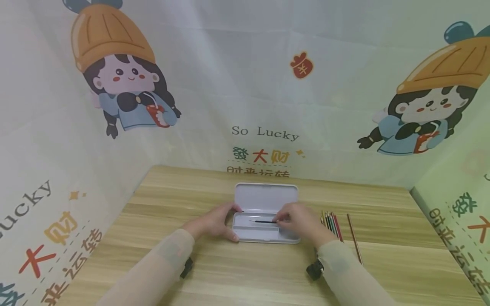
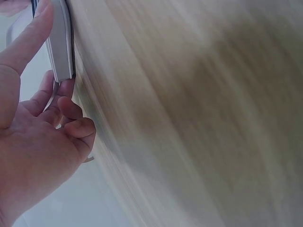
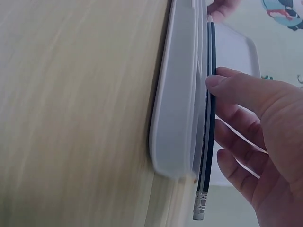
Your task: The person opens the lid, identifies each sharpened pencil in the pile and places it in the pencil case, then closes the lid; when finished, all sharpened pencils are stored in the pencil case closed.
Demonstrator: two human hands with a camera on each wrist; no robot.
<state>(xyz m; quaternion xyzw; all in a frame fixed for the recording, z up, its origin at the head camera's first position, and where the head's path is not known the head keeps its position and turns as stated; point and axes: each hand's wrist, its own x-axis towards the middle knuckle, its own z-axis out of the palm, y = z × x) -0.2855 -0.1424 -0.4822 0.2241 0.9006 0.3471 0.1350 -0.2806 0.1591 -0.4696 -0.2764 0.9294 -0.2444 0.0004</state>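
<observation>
A white pencil box (image 1: pixel 249 236) lies on the table with its lid (image 1: pixel 266 197) raised at the back. Around the box's left end, my left hand (image 1: pixel 215 222) holds it between thumb and fingers; the left wrist view shows the box's corner (image 2: pixel 61 42) between them. My right hand (image 1: pixel 300 220) pinches a dark pencil (image 1: pixel 264 222) over the box, its point towards the left. Seen from the right wrist, the pencil (image 3: pixel 208 123) lies along the box, and its eraser end reaches past the box's right end. Inside the box, a ridge divides the tray lengthwise.
Several coloured pencils (image 1: pixel 337 225) lie in a group to the right of the box, partly hidden by my right arm. A single reddish-brown pencil (image 1: pixel 354 238) lies farther right. The wooden table (image 1: pixel 214 267) meets a printed cloth backdrop (image 1: pixel 206 106) at the back and sides.
</observation>
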